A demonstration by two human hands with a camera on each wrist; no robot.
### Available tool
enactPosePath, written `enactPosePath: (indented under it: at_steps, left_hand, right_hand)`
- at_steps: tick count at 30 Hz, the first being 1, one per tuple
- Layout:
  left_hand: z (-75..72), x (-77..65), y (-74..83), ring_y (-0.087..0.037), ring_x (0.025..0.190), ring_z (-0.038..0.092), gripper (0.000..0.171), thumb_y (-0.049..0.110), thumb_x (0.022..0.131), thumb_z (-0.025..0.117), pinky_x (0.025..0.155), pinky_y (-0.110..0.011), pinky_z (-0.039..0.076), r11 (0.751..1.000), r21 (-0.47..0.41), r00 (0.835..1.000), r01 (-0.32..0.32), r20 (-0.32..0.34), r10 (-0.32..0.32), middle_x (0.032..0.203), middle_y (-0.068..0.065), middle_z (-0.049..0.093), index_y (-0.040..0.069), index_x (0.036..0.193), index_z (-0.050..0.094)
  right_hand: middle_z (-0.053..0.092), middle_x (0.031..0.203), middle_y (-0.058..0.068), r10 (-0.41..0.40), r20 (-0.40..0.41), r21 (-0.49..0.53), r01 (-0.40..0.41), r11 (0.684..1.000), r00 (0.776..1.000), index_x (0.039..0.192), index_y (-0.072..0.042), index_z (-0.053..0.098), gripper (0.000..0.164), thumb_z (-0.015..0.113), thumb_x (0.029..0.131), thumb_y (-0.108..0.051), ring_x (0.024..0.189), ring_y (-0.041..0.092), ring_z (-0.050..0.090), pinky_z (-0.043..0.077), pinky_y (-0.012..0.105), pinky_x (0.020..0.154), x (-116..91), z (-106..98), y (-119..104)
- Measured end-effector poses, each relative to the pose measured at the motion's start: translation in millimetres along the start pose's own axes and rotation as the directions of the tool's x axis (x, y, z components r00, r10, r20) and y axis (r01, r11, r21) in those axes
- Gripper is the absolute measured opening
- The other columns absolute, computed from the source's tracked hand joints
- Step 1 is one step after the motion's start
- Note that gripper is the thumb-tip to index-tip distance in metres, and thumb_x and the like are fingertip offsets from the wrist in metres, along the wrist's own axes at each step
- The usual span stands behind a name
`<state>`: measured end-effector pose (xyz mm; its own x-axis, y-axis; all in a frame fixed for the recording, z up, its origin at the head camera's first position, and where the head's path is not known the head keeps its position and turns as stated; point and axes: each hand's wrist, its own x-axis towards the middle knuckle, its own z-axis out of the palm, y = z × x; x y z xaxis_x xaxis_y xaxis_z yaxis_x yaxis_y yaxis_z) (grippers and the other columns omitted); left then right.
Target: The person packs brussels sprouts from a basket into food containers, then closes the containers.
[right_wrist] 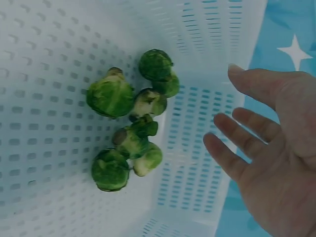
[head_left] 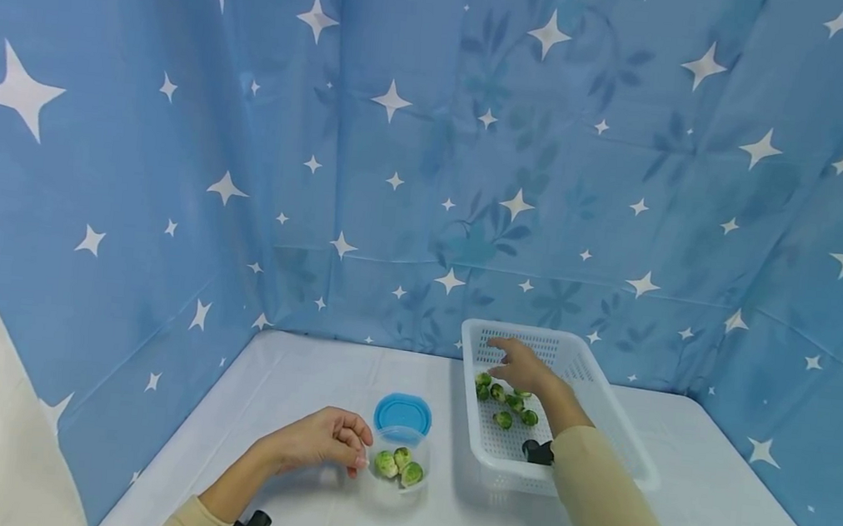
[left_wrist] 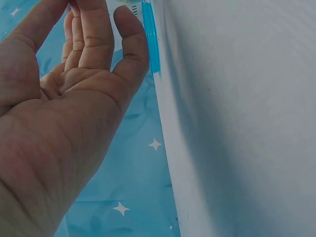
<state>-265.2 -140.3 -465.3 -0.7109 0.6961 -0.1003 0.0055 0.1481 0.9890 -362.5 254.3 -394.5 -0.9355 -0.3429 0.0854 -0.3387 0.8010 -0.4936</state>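
Note:
My left hand [head_left: 323,440] is beside a small clear tub [head_left: 425,457], its loosely bent fingertips right at the tub's left rim. Inside the tub sit three Brussels sprouts [head_left: 411,473]. From the left wrist view, the palm faces the camera and the fingertips run off the top edge. My right hand [head_left: 523,368] hovers over the far left part of a white perforated basket [head_left: 614,426], fingers spread and nothing in them. Several Brussels sprouts [right_wrist: 111,94] lie clustered on the basket floor, a short way from the right fingertips.
A round blue lid [head_left: 402,414] lies on the white-covered table [head_left: 299,369] just behind the tub. Blue curtains [head_left: 416,154] with white stars rise behind the table and along both sides. The basket's raised walls stand to the right of the tub.

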Motion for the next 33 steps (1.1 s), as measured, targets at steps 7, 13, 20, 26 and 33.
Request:
enactPosePath:
  at_steps: [7, 13, 20, 26, 33]
  left_hand:
    - [-0.3, -0.1, 0.6, -0.018, 0.079, 0.073, 0.038, 0.01, 0.095, 0.075, 0.079, -0.038, 0.061, 1.0, 0.001, 1.0, -0.002, 0.002, 0.002, 0.087, -0.003, 0.075, -0.011, 0.123, 0.06]
    - [0.3, -0.7, 1.6, -0.018, 0.079, 0.073, 0.039, 0.011, 0.094, 0.076, 0.08, -0.038, 0.061, 1.0, 0.002, 1.0, -0.001, -0.001, 0.001, 0.087, -0.003, 0.075, -0.011, 0.123, 0.06]
    - [1.5, -1.1, 3.3, -0.018, 0.079, 0.072, 0.039, 0.01, 0.095, 0.076, 0.08, -0.039, 0.06, 1.0, 0.011, 1.0, 0.006, -0.008, -0.006, 0.087, -0.003, 0.075, -0.011, 0.122, 0.06]
    - [1.4, -0.8, 3.2, -0.018, 0.079, 0.073, 0.04, 0.011, 0.095, 0.076, 0.08, -0.038, 0.061, 1.0, 0.008, 1.0, 0.001, -0.005, -0.001, 0.087, -0.003, 0.075, -0.012, 0.123, 0.059]
    - [0.8, -0.2, 2.2, -0.018, 0.079, 0.073, 0.037, 0.009, 0.096, 0.074, 0.08, -0.037, 0.061, 1.0, 0.011, 1.0, -0.004, -0.001, 0.004, 0.087, -0.003, 0.075, -0.012, 0.122, 0.059]
  right_hand:
    - [0.043, 0.16, 0.025, 0.061, 0.077, 0.004, -0.061, 0.998, 0.995, 0.156, -0.001, 0.044, 0.06, 0.067, 0.1, -0.009, 0.141, 0.05, 0.048, 0.049, 0.063, 0.107, -1.1, 6.6, 4.2]
    - [0.043, 0.161, 0.023, 0.113, 0.122, 0.01, -0.115, 0.993, 0.986, 0.158, -0.005, 0.042, 0.062, 0.066, 0.102, -0.011, 0.146, 0.048, 0.044, 0.043, 0.065, 0.112, -1.0, 9.6, 7.0]
    - [0.042, 0.16, 0.027, 0.108, 0.193, -0.051, -0.1, 0.994, 0.975, 0.159, -0.004, 0.04, 0.063, 0.065, 0.102, -0.013, 0.145, 0.05, 0.043, 0.045, 0.064, 0.11, -3.6, 9.3, 5.2]
    - [0.035, 0.165, 0.025, 0.108, 0.267, -0.044, -0.1, 0.994, 0.958, 0.162, -0.007, 0.035, 0.065, 0.064, 0.104, -0.012, 0.15, 0.05, 0.035, 0.04, 0.065, 0.114, -3.4, 9.2, 5.8]
    - [0.029, 0.168, 0.022, 0.142, 0.313, -0.069, -0.126, 0.99, 0.939, 0.164, -0.01, 0.033, 0.07, 0.067, 0.102, -0.016, 0.153, 0.049, 0.031, 0.037, 0.065, 0.116, -2.8, 10.6, 5.2]
